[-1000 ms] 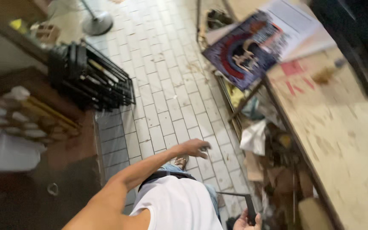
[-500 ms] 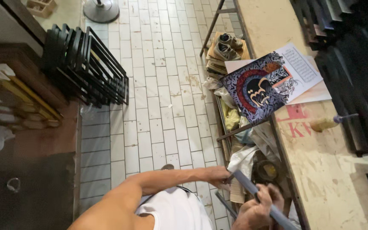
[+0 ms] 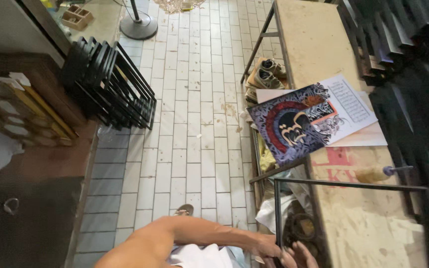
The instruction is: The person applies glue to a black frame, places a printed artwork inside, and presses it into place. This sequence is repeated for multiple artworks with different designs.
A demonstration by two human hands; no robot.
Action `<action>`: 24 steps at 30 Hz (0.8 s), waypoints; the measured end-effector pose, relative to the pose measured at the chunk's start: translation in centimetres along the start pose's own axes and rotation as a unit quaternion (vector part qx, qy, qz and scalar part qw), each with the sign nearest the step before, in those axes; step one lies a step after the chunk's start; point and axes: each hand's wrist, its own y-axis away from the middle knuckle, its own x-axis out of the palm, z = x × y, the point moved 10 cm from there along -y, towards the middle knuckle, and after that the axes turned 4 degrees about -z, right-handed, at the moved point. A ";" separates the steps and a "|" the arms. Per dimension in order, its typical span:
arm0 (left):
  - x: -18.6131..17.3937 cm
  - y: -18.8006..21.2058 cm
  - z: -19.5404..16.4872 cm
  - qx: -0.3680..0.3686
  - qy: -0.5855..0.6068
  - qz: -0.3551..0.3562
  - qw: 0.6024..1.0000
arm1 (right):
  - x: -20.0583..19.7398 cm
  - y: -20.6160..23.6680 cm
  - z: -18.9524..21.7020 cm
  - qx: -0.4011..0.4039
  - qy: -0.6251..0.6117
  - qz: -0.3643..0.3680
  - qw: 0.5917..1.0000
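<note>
My left arm reaches across the bottom of the view, and my left hand [image 3: 267,246] is closed on the lower end of a thin black metal frame [image 3: 348,184]. My right hand [image 3: 300,254] sits right beside it at the bottom edge, fingers on the same upright bar. The frame is a large empty rectangle. Its top bar runs across the plywood table [image 3: 319,44], just below a dark blue painted artwork [image 3: 294,124] that lies on a white printed sheet [image 3: 356,106].
A stack of similar black frames [image 3: 110,87] leans on the white tiled floor at left. More dark frames [image 3: 398,39] are piled at the right. A wooden-handled tool [image 3: 373,173] lies on the table. Shoes [image 3: 266,72] and clutter sit under the table. A round stand base [image 3: 137,25] stands far back.
My left hand has swung from the open floor over to the frame beside my right hand. The black frame has come up into view over the table edge.
</note>
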 end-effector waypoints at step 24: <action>-2.3 -18.2 6.7 -0.175 0.101 -0.291 0.935 | -16.3 -10.9 -1.6 -0.127 0.113 0.046 0.984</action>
